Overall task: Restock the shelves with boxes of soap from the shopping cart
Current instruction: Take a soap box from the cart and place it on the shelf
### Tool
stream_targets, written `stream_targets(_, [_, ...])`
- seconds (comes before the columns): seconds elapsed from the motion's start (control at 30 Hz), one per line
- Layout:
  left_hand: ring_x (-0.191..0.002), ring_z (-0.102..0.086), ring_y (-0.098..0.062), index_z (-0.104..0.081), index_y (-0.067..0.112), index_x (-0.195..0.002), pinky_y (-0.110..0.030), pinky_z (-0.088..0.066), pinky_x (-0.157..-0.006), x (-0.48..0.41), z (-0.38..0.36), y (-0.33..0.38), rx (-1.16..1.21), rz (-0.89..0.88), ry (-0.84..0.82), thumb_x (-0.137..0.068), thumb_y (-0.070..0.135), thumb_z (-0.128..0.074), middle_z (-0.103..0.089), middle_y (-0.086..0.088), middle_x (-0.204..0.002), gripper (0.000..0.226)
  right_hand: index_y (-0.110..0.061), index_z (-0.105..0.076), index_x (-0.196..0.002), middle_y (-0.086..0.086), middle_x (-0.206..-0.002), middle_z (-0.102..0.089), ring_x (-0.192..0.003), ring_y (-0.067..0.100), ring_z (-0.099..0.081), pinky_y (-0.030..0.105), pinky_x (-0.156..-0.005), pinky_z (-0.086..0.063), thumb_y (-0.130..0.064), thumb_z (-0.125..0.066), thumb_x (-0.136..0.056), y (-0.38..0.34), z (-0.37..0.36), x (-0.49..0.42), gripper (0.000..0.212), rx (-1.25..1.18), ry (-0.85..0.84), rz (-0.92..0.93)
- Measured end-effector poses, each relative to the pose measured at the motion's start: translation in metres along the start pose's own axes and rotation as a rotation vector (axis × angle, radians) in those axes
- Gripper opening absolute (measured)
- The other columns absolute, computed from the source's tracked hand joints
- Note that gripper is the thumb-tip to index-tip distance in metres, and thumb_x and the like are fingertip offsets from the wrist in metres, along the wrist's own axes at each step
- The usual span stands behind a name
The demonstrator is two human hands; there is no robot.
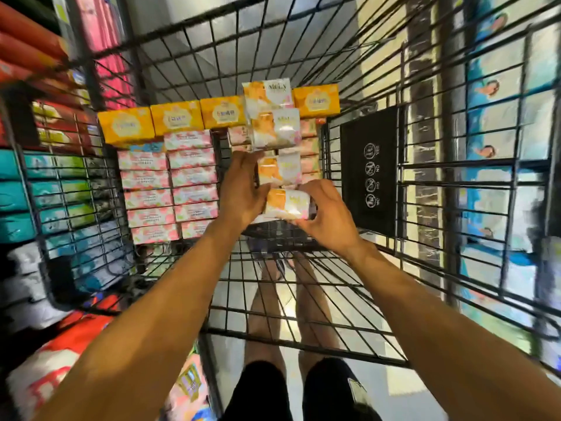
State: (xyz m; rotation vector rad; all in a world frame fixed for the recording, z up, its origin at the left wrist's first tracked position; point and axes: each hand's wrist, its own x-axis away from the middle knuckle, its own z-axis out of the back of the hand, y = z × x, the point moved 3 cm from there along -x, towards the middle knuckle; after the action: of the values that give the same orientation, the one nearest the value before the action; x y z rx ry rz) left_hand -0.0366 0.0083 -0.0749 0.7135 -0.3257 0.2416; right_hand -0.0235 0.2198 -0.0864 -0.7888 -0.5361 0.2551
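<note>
I look down into a black wire shopping cart (pixel 303 299). A column of orange-and-white soap boxes (pixel 274 129) runs up its middle. My left hand (pixel 243 186) presses against the left side of that column. My right hand (pixel 324 211) grips the nearest orange-and-white box (pixel 287 205) from the right, and the left hand's thumb touches the same box. Two stacks of pink-and-white soap boxes (pixel 170 183) fill the cart's left part. Yellow soap boxes (pixel 176 118) line the far end.
Shelves of coloured packages stand on the left (pixel 45 183) and blue-and-white packs on the right (pixel 510 117). A black child-seat flap with white symbols (pixel 370 165) hangs at the cart's right. My legs show through the cart floor.
</note>
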Motion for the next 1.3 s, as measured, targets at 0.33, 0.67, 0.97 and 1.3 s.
stream_targets(0.33, [-0.090, -0.062, -0.024, -0.056, 0.036, -0.107, -0.023, -0.055, -0.067, 0.071, 0.074, -0.002, 0.465, 0.299, 0.007, -0.078, 0.004, -0.084, -0.062, -0.015, -0.112, 0.051, -0.018, -0.063, -0.137, 0.002, -0.134, -0.050, -0.116, 0.015, -0.057, 0.015, -0.093, -0.052, -0.008, -0.092, -0.071, -0.050, 0.050, 0.043, 0.073, -0.091, -0.083, -0.095])
stream_targets(0.67, [-0.076, -0.061, 0.005, -0.054, 0.020, -0.118, -0.024, -0.053, -0.067, 0.205, 0.203, 0.007, 0.884, 0.436, 0.282, -0.075, -0.013, -0.078, -0.059, 0.006, -0.093, 0.060, -0.035, -0.059, -0.131, -0.009, -0.137, -0.060, -0.110, 0.005, -0.065, 0.018, -0.088, -0.056, -0.007, -0.084, -0.083, -0.181, 0.092, 0.073, 0.061, -0.233, -0.102, -0.028])
stream_targets(0.97, [-0.104, -0.067, -0.024, -0.054, 0.011, -0.134, -0.038, -0.061, -0.081, 0.372, 0.301, 0.021, 1.173, 0.357, 0.643, -0.080, -0.012, -0.074, -0.066, -0.016, -0.123, 0.062, -0.016, -0.060, -0.132, -0.008, -0.111, -0.069, -0.089, -0.003, -0.071, 0.012, -0.072, -0.055, 0.009, -0.082, -0.078, -0.373, 0.092, 0.099, 0.063, -0.373, -0.338, 0.162])
stream_targets(1.3, [-0.113, -0.065, -0.034, -0.053, 0.015, -0.133, -0.048, -0.055, -0.091, 0.538, 0.338, 0.030, 1.244, 0.253, 1.070, -0.074, -0.002, -0.079, -0.066, -0.017, -0.127, 0.067, -0.008, -0.059, -0.134, -0.013, -0.102, -0.078, -0.092, -0.004, -0.071, 0.013, -0.078, -0.054, 0.020, -0.075, -0.076, -0.556, 0.034, 0.148, 0.066, -0.396, -0.606, 0.543])
